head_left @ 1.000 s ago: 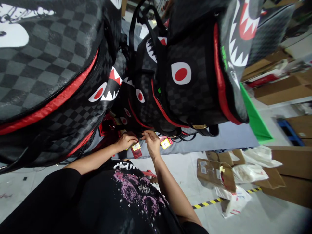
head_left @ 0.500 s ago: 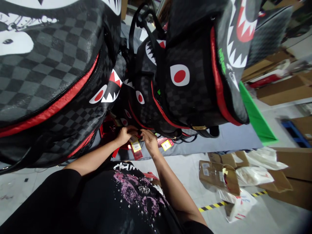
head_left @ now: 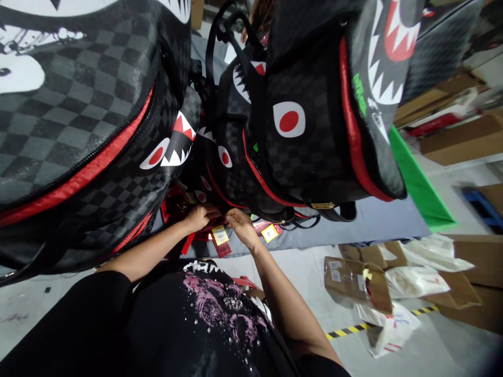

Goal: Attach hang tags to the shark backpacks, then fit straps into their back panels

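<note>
My left hand (head_left: 199, 218) and my right hand (head_left: 241, 226) work close together at the table's front edge, both with fingers closed in a pinch. What they hold is too small and dark to make out. Just below and between them lies a red tag with a yellow-edged white label (head_left: 220, 235). A similar label (head_left: 270, 233) rests to the right of my right hand. Behind my hands stand black checkered bags with a shark-mouth print, among them a smaller bag (head_left: 231, 180) with red zipper edging. Something shiny red (head_left: 175, 204) lies left of my left hand.
A large checkered bag (head_left: 90, 115) fills the left side. Another checkered bag (head_left: 310, 157) stands at the right on the grey-covered table (head_left: 377, 222), beside a green panel (head_left: 422, 183). Cardboard boxes (head_left: 353, 280) and white plastic bags (head_left: 393, 324) lie on the floor at right.
My hands have drawn slightly apart, the left one shifting left and the right one a little right. The view has shifted slightly. The bags stay in place.
</note>
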A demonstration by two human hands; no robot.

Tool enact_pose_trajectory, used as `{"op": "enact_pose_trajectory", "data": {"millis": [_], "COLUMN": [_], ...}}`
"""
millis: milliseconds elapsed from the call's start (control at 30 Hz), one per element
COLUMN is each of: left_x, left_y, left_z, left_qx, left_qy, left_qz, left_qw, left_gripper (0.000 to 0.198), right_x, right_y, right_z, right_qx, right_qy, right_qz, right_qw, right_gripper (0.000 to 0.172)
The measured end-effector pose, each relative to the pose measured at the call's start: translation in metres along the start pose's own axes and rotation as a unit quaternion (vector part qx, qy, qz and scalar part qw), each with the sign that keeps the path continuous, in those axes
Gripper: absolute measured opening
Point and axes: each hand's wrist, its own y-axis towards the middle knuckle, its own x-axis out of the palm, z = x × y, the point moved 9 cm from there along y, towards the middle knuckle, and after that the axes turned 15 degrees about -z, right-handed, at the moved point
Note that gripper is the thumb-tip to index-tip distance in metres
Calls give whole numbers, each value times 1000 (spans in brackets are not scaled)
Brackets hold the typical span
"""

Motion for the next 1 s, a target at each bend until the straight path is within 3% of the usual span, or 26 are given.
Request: {"op": "enact_pose_trajectory", "data": {"millis": [367, 733, 1000], "left_x": [5, 5, 6], "left_y": [1, 3, 4], "left_z": [4, 8, 3], "left_qx": [-24, -65, -95], "left_qy": [81, 149, 191], "left_qz": [-25, -41, -55], "left_qw": [996, 986, 975], "left_gripper": [19, 9, 10], "right_x": [3, 16, 25], "right_y": [-5, -1, 4], "right_z": [-24, -25, -28], "right_qx": [-9, 17, 57], "right_qy": [-150, -295, -328], "right_qz": [14, -11, -31], "right_qw": [989, 955, 942], "right_gripper": [20, 22, 23]}}
